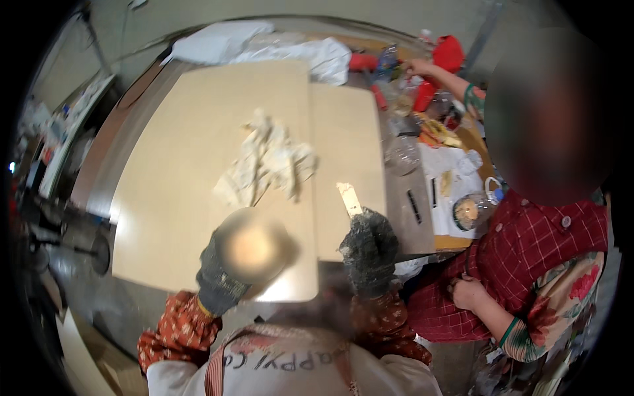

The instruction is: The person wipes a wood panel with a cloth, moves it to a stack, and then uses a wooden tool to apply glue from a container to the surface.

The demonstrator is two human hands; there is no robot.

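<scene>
In my left hand (221, 280), which wears a dark grey work glove, is a round container (281, 254) with something beige in it; that spot is blurred. My right hand (371, 254), in a matching glove smeared with pale residue, closes round a flat light-coloured strip (350, 200) that points up and away from me. Both hands hover at the near side of two cream panels, a large one (165, 171) at left and a narrower one (347, 132) at right. Beyond my hands, a crumpled off-white cloth (267, 158) lies on the large panel.
A co-worker in a red checked apron (522, 264) stands close on my right, one arm reaching over the table. Plastic bottles, a clear jar (470, 212), red items and dark short bars (413, 206) crowd that side. White plastic sheeting (323, 56) lies along the far edge.
</scene>
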